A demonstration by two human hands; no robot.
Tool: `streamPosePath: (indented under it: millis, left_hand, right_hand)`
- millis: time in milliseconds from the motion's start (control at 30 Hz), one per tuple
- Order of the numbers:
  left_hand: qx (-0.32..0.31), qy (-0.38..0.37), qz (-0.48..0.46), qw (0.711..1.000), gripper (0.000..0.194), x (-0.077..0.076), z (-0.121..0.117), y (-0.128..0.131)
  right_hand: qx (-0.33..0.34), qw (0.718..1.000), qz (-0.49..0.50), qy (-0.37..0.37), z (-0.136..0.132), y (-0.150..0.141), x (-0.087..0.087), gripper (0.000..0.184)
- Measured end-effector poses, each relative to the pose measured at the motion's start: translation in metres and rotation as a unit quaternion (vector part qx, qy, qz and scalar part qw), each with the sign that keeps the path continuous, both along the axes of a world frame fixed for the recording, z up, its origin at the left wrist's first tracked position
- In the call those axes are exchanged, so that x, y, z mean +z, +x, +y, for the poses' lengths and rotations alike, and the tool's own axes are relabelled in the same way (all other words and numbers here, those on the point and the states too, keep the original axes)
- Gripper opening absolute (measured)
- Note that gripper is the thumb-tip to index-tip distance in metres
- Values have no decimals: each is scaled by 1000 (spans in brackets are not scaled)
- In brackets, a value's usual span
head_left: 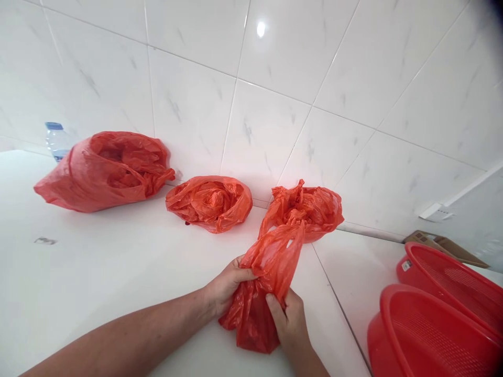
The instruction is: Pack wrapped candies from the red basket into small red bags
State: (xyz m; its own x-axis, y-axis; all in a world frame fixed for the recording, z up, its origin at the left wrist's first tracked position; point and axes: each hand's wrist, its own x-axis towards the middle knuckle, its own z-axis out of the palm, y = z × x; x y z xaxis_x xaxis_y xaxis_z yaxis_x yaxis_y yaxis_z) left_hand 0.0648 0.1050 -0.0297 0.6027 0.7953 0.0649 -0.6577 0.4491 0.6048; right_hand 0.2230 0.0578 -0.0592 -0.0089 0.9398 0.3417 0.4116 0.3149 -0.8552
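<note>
A thin red plastic bag hangs between my hands over the white table, its handles pointing away from me and its bottom toward me. My left hand pinches its left side, thumb on top. On the right side, my right hand grips the bag with its thumb pressed on the plastic. Just beyond its handles sits a bunched red bag against the wall. Another bunched red bag lies to the left of that one. The contents of the held bag, if any, cannot be made out.
A large full red bag lies at the far left, with a clear bottle behind it. Two red plastic baskets stand at the right, near a piece of cardboard. A white tiled wall closes off the back.
</note>
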Motion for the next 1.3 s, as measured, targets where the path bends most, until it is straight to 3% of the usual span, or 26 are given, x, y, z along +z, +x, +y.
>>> streamPosePath:
  millis: [100, 167, 300, 367, 467, 567, 667, 833, 1000, 1200, 1300]
  left_hand:
    - [-14, 21, 12, 1000, 34, 8, -3, 2]
    - [-34, 40, 28, 998, 44, 13, -8, 4]
    - [-68, 47, 33, 996, 41, 12, -14, 11]
    - [-67, 21, 15, 997, 35, 7, -14, 12]
    - [-50, -26, -5, 998, 33, -1, -10, 10]
    - [-54, -51, -8, 997, 35, -3, -5, 6]
    - [-75, -65, -9, 995, 33, -1, -3, 3]
    - [-101, -119, 14, 988, 25, -2, -3, 1]
    - [-90, -152, 18, 984, 23, -6, -2, 2]
    - [-49, -189, 33, 980, 19, -12, 1, 5]
    - [-44, -195, 36, 979, 22, -14, 3, 5]
  right_hand:
    - [7, 997, 80, 15, 0, 1, 16, 41]
    - [-24, 993, 120, 8, 0, 1, 27, 49]
    - [-76, 973, 185, -118, -5, -5, 39, 35]
    - [-47, 942, 299, -147, -8, -6, 41, 29]
    - [9, 871, 464, -160, -8, -1, 39, 30]
    - [17, 818, 538, -202, -3, 11, 34, 27]
    - [-3, 788, 579, -211, 2, 18, 31, 5]
    - [59, 814, 549, -180, 0, 7, 39, 23]
    - [78, 844, 507, -157, -4, -1, 44, 57]
    - [115, 900, 382, -178, -9, 5, 37, 37]
    - [115, 904, 365, -191, -11, 5, 36, 32]
